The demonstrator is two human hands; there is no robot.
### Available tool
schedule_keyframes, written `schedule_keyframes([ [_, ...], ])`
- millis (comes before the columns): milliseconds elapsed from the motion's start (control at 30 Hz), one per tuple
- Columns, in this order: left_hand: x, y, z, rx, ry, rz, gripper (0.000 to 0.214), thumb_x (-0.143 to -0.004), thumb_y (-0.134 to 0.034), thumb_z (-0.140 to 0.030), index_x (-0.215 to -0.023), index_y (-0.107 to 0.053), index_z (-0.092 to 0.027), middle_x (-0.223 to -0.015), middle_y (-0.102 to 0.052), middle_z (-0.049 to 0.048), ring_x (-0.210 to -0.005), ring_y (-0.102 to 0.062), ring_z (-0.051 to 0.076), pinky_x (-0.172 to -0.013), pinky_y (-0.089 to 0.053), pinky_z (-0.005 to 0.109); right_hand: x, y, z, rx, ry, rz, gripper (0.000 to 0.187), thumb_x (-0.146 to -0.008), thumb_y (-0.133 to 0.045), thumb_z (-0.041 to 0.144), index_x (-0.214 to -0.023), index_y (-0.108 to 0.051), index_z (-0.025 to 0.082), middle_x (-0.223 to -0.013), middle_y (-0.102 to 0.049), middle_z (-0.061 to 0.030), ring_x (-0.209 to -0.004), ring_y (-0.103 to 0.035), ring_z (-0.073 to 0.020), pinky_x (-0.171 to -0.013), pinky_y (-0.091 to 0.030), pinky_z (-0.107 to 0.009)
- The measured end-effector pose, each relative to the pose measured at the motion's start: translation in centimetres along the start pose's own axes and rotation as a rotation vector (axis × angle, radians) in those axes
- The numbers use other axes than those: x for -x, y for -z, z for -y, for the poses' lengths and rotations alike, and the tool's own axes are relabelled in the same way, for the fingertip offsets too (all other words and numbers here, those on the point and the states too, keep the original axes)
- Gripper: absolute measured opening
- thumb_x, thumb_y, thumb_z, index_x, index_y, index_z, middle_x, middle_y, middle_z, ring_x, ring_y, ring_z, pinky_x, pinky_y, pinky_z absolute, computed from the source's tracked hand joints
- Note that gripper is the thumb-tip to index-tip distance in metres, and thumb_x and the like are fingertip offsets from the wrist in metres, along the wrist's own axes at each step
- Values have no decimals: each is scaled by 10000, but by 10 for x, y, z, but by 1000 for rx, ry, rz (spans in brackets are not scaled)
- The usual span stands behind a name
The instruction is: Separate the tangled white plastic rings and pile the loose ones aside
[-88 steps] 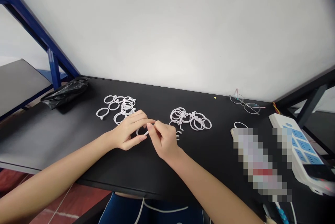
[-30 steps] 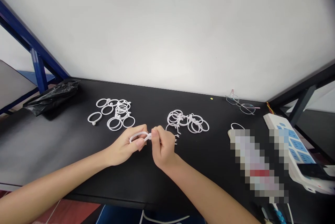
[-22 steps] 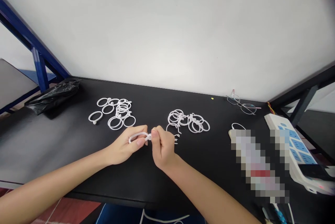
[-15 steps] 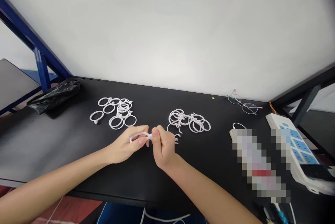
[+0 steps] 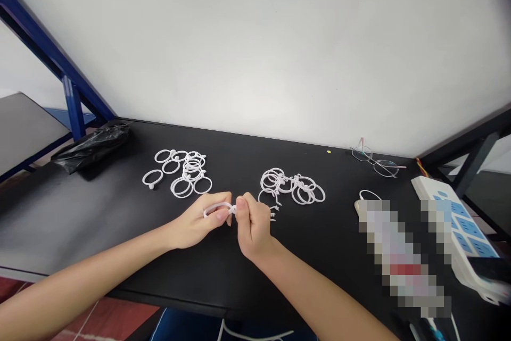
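hands [image 5: 195,224] firm on one white ring [image 5: 216,205]

left hand [image 5: 199,222]: drawn back from ring pile [image 5: 192,169] | held ring [image 5: 216,205]: loop now more exposed

Bare forearms [image 5: 115,256], blue fabric [image 5: 187,325] on the lap
Our fingers [image 5: 244,218] are bare too; that blue fabric's got thin white piping [image 5: 158,325] and a pale cord [image 5: 271,338].

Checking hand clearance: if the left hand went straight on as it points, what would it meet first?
Most likely the right hand, thumb side, across a narrow gap bridged by the white ring that the left hand grips. Depth is unclear from this one view.
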State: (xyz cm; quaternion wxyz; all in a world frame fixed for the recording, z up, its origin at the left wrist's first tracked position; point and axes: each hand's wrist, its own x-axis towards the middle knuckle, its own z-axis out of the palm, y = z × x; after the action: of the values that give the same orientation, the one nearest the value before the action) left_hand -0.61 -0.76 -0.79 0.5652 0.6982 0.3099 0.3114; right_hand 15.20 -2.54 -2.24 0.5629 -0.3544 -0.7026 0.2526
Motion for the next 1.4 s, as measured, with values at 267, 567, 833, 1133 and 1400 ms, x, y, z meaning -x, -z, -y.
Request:
schedule_keyframes([
  [267, -4, 0, -5, 190, 22, 32, 519, -917, -363, -668, -670, -403, -212, -444, -291, -94, -410, -351, 104, -718, -470, 342, 4, -3, -8, -100, 49, -56, 334, -1023, -304, 272, -703, -386, 223, -545, -420, 50, -428, -365, -77, -445, -321, -228],
  [567, -12, 7, -3, 536, 158, -198, 653, -965, -170, -635, -558, -433, -197, -345, -198, -94, -318, -244, 76, -653, -455, 290, 3, -4, -5, -86, 35, -40, 308, -1008, -321, 261, -703, -346, 228, -547, -322, 67, -419, -303, -73, -426, -257, -239],
  [833, -18, 17, -9, 868, 168, -454, 366, -1022, -374, -387, -808, -581, -175, -388, -237, -105, -381, -248, 58, -620, -476, 198, 4, -4, -5, -50, 34, -38, 290, -988, -334, 216, -700, -301, 229, -550, -296, 71, -426, -268, -68, -432, -229, -241],
  [1133, -17, 26, -18, 1058, 158, -542, 444, -1017, -270, -314, -986, -664, -111, -433, -332, -54, -422, -385, 97, -638, -543, 288, 3, -2, -2, -13, 28, -37, 301, -991, -329, 244, -693, -286, 236, -536, -288, 71, -416, -272, -76, -425, -229, -245],
  [1400, -18, 27, -14, 1084, 144, -611, 430, -976, -321, -233, -1296, -561, -75, -465, -345, -66, -440, -400, 109, -621, -550, 301, 4, -3, -2, -21, 33, -43, 302, -989, -337, 242, -690, -296, 233, -538, -294, 69, -416, -275, -72, -419, -233, -240],
])
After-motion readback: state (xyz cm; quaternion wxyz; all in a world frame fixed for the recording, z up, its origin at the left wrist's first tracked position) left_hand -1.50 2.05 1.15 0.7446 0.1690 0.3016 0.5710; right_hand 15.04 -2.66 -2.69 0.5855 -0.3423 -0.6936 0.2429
